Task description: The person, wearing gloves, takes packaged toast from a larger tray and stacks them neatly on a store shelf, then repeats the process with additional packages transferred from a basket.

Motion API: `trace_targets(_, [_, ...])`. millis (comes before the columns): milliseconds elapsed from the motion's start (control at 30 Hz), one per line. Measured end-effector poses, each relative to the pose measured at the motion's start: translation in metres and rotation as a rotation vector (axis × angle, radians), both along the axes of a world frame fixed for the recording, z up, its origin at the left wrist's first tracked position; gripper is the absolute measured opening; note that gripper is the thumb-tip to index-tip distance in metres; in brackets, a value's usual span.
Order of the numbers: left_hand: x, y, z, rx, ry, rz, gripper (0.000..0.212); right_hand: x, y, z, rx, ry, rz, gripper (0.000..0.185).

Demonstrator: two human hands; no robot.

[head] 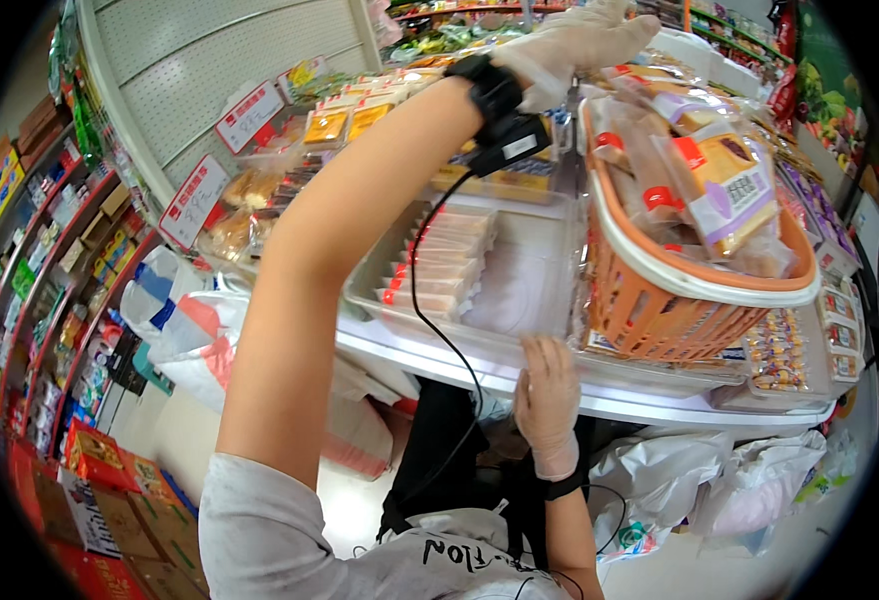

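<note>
My left hand (578, 46), in a pale translucent glove, is stretched far out over the display with its fingers extended. It is beside the far end of an orange plastic basket (653, 315) heaped with wrapped bread (732, 187), and no item shows in it. My gloved right hand (548, 397) is low at the front edge of the display, its fingertips by the front wall of a clear plastic bin (518, 277); it shows no item either. Inside that bin a row of flat wrapped packets (439, 262) lines the left side. The bin's right part shows its bare bottom.
Price signs (195, 201) and bagged buns (248, 187) line the display's left side. White plastic bags (657, 480) lie under its right side. Stocked shelves (56, 277) and cartons (124, 517) stand at left. A black cable (447, 341) hangs from my left wrist.
</note>
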State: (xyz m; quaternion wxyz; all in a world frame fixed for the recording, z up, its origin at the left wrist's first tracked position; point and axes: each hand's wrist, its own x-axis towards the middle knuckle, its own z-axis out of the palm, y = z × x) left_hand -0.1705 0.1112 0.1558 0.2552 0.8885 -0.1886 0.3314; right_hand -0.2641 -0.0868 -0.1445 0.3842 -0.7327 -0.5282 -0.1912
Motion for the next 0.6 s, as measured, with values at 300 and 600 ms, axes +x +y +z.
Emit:
trace_targets(300, [-0.165,0.077,-0.115,0.327,0.889,0.378,0.048,-0.002,0.001,0.029,-0.005,-0.122,-0.134,0.034])
trace_targets(600, [-0.206,0.118,-0.243,-0.446,1.024,-0.091,0.056,-0.007,0.081,0.092,-0.508,0.166,0.209,0.037])
